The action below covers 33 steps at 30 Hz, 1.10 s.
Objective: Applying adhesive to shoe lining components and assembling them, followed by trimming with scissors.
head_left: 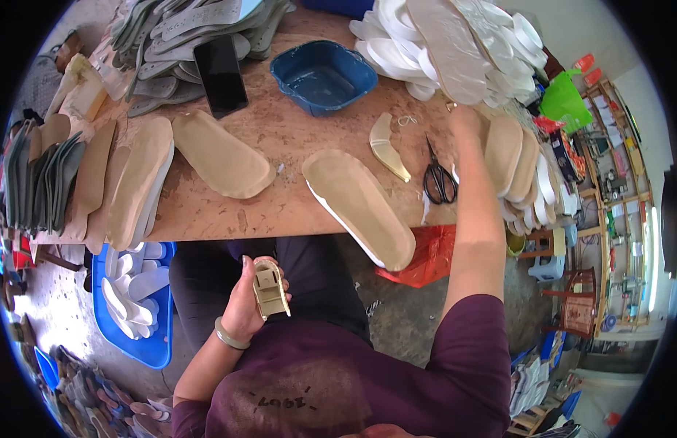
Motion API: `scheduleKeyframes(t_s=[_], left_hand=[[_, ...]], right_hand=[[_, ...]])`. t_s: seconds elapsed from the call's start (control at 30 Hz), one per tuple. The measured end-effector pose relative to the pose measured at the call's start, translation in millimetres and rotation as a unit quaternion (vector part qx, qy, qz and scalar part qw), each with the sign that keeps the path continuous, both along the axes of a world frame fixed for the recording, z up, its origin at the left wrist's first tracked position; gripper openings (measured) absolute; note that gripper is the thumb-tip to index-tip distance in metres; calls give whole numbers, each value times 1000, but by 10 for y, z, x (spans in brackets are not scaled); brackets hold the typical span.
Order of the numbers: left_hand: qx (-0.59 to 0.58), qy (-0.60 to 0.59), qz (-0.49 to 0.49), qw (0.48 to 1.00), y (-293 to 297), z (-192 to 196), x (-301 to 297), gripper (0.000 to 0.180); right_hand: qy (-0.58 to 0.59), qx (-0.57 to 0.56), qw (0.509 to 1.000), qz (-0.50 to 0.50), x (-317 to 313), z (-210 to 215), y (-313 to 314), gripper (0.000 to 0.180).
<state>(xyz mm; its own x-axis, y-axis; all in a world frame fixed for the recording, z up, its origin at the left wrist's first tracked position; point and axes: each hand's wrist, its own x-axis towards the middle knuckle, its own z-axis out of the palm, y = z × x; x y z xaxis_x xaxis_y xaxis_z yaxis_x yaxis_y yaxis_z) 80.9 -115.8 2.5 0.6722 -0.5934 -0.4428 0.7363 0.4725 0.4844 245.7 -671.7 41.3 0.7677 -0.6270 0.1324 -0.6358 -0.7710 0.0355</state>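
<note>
Purple shirt (400,372) foremost, left hand (243,303) grips a beige piece (271,290); right hand (466,122), grip unclear, lies between scissors (440,186) and white pieces (397,45).

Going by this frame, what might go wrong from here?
The central beige sole overhangs the front edge of the table, so a bump might knock it off. The scissors lie close beside the right forearm, which could catch them. The left hand holds the hollow beige piece off the table, so a loose grip might drop it.

Left hand (243,303) with 1 hollow beige piece (270,290), right hand (466,123) near tan insoles (503,153)
</note>
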Motion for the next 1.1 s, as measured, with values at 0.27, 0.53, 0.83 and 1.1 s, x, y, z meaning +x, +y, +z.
scheduleKeyframes(t_s=[0.27,0.53,0.83,1.1], left_hand=[[51,58,-32,996,-128,69,143,40],[-23,15,-40,999,-214,-109,111,46],[-61,6,-86,994,-259,117,25,45],[27,-99,-191,976,-643,359,98,33]], right_hand=[[-210,-325,886,256,259,-609,-996,31],[-63,-12,965,256,390,-411,-449,34],[-161,130,947,244,-385,-96,88,28],[-274,257,907,189,-1129,-275,1058,34]])
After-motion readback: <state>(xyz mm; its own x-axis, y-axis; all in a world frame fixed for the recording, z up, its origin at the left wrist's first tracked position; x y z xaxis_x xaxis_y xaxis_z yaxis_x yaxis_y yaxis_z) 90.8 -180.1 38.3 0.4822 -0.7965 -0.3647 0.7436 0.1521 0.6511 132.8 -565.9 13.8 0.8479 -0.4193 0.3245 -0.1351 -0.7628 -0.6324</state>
